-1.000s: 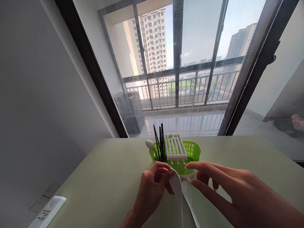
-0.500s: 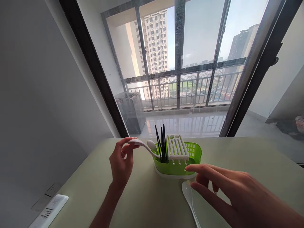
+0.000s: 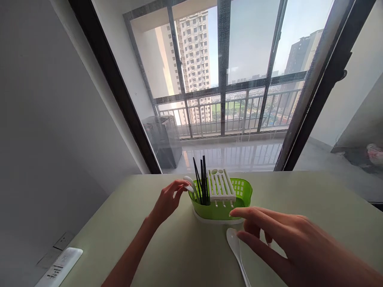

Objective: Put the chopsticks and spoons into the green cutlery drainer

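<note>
Spoon (image 3: 189, 188) pinched in our left hand (image 3: 167, 201) no longer reaches from beside the green basket (image 3: 218, 212) but stands at its left end, so looks nearly in; our right hand (image 3: 287, 236), fingers apart, hovers by another spoon (image 3: 233, 241).

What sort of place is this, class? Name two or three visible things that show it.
Probably a high-rise flat, beside its balcony: a railing runs beyond the glass, a tower block rises outside, and a green cutlery basket stands on the table.
</note>
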Tool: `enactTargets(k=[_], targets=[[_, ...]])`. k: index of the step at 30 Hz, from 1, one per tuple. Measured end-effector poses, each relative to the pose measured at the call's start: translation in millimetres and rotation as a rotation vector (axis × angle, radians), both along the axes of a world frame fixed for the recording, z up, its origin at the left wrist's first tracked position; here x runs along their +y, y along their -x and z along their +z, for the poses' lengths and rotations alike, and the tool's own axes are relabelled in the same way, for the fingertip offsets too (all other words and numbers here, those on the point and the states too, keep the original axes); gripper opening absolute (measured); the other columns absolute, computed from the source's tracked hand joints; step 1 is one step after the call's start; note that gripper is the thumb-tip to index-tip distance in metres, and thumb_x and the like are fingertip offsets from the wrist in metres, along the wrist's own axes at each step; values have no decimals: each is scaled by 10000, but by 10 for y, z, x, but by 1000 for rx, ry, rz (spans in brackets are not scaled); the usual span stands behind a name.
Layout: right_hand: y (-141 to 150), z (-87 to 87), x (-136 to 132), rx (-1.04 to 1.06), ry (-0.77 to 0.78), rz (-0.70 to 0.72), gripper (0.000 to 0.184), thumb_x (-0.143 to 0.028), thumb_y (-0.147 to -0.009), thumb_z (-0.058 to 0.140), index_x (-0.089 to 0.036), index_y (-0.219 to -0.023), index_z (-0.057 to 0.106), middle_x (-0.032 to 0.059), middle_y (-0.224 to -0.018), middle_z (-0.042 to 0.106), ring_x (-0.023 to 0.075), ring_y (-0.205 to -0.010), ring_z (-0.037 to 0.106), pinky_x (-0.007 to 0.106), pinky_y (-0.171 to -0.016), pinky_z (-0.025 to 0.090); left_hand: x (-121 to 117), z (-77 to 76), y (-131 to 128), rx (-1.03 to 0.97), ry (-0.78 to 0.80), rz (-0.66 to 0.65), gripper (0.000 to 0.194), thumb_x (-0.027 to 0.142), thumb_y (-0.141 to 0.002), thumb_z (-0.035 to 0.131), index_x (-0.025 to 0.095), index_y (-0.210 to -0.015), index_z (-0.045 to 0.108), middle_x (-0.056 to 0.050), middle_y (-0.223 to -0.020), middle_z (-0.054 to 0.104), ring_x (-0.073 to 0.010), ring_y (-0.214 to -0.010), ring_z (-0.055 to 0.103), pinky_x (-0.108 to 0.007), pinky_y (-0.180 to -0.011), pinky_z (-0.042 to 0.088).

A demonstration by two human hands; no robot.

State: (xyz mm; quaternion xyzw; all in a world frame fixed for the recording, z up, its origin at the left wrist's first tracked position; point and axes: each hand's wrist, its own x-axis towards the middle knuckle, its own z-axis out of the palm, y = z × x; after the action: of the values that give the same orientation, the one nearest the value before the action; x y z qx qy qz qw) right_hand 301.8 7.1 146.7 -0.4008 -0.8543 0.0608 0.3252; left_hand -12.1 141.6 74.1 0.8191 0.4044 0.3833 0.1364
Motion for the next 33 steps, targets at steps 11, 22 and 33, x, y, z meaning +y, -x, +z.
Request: enactTargets(k=[11, 22, 33], targets=[[10, -9, 26, -10, 23, -8, 202, -331, -1048, 501, -277, -1201, 621, 9, -980, 794, 155, -738, 773, 225, -637, 609, 26, 46, 42, 272, -266, -12, 193, 116, -1017, 515, 240, -1127, 615, -49, -1132, 729, -233, -1211, 600, -425, -1030, 467], [16, 10, 21, 0, 2, 7, 187, -339, -1053, 494, -269, -1183, 610, -6, -919, 783, 136, -674, 753, 212, -579, 586, -103, 172, 6, 383, -347, -64, 550, -84, -847, 404, 241, -1266, 551, -55, -1299, 672, -247, -1336, 519, -458, -1078, 431], [-1, -37, 12, -10, 3, 20, 203, -325, -1044, 521, -277, -1230, 586, -5, -910, 778, 138, -681, 752, 215, -593, 583, -846, -527, -710, 379, -248, -230, 234, 218, -859, 638, 222, -1088, 590, -64, -949, 692, -221, -822, 684, -333, -699, 586]])
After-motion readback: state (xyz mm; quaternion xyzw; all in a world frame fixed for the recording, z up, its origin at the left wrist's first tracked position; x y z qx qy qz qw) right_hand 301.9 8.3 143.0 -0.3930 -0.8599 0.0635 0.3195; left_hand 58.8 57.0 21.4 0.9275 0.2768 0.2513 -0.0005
